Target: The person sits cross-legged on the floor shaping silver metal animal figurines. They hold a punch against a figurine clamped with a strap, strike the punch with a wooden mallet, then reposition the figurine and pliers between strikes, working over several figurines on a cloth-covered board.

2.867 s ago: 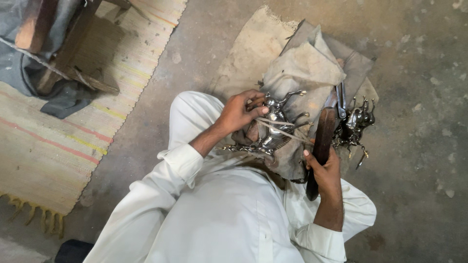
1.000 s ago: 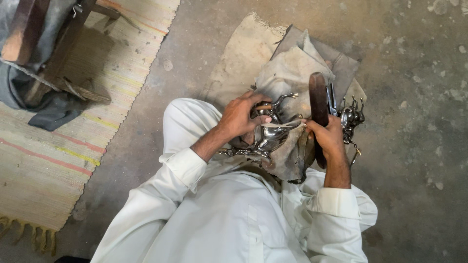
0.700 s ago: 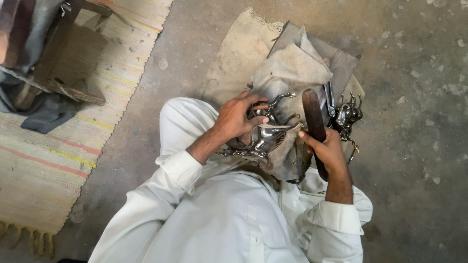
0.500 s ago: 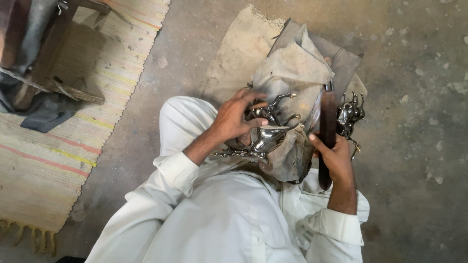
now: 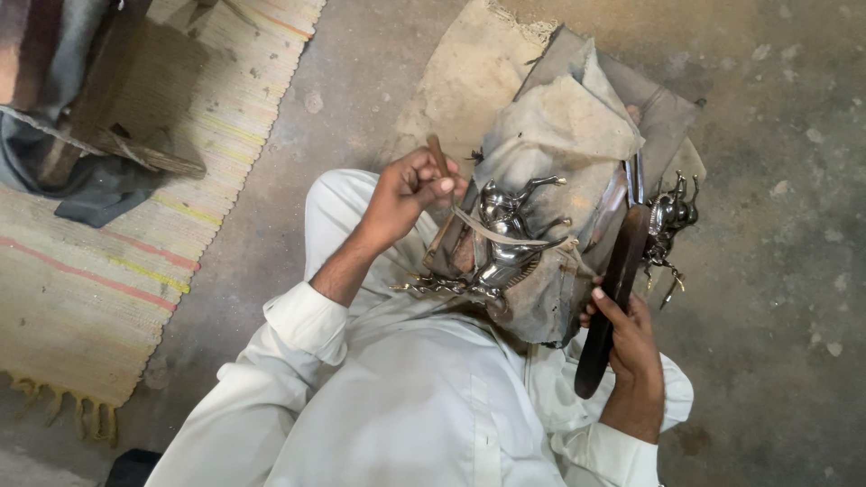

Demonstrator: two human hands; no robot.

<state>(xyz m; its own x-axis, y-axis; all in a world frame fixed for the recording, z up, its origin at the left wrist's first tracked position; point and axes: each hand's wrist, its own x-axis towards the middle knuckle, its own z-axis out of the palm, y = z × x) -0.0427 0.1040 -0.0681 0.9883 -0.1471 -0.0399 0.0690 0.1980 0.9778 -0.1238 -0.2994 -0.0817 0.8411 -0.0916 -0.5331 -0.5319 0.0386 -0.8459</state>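
A shiny metal figure (image 5: 502,242) lies strapped by a band on a cloth-covered block (image 5: 564,144) in front of my lap. My left hand (image 5: 408,196) is just left of the figure, pinching a thin brown stick-like tool (image 5: 437,155) that points upward. My right hand (image 5: 630,341) grips the lower part of a long dark wooden bar (image 5: 616,293), which leans along the block's right side. White sleeves cover both my arms.
More small shiny metal figures (image 5: 671,219) lie on the concrete floor right of the block. A tan sack (image 5: 465,77) is spread under it. At the left are a striped rug (image 5: 99,280), a wooden stool (image 5: 135,108) and a dark cloth (image 5: 95,194).
My left hand has come off the metal figure and moved left, now with the thin tool raised. My right hand has drawn the dark bar down and back along the block.
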